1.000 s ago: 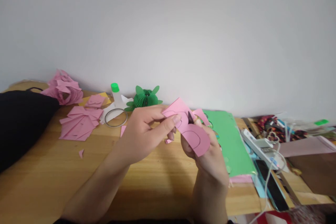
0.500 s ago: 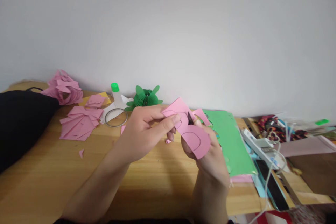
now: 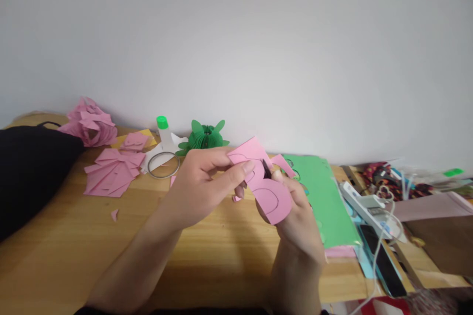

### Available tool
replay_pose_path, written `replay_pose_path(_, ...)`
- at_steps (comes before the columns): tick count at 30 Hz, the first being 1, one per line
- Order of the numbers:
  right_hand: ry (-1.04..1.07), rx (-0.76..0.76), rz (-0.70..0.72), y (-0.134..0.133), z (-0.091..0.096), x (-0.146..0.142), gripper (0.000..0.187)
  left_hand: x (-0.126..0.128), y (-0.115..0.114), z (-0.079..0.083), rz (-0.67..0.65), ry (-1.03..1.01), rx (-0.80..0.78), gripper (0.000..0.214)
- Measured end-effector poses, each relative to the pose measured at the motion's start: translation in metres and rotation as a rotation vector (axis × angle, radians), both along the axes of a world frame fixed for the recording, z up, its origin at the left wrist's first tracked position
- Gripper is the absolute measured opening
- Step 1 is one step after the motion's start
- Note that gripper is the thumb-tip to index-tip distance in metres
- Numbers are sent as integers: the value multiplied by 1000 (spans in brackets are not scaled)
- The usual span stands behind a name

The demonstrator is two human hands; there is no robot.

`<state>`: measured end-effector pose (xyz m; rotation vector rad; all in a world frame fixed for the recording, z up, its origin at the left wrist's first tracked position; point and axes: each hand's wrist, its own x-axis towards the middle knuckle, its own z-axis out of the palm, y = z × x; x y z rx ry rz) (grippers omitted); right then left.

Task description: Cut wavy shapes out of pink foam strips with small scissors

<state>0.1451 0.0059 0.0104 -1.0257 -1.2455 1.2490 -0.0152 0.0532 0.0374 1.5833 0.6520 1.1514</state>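
Note:
Pinched between the thumb and fingers of my left hand (image 3: 207,189) is a piece of pink paper (image 3: 271,202) with curved pencil-like lines on it. Its lower part has a rounded cut edge. My right hand (image 3: 301,216) is closed on scissors (image 3: 266,169), whose dark blades show at the paper's right edge; their handles are hidden by the hand and paper. A narrow pink strip (image 3: 284,165) sticks out just beyond the blades. Both hands are above the wooden table (image 3: 207,266).
At the back are a green paper figure (image 3: 206,138), a glue stick (image 3: 164,130) and a ring-shaped band (image 3: 148,167). Pink paper pieces (image 3: 113,174) lie left, near a black bag (image 3: 33,177). Green sheets (image 3: 325,202), a power strip (image 3: 364,206) and a phone (image 3: 384,261) lie right.
The lower lobe of the pink paper has shifted slightly left and down. More of the scissors' blades shows beside it, and my right thumb has moved a little.

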Motion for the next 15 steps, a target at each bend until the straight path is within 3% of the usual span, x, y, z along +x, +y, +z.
replay_pose_path(15,-73,-39,-75,-3,0,-1,49,1,2,-5,47,-8,-57,24)
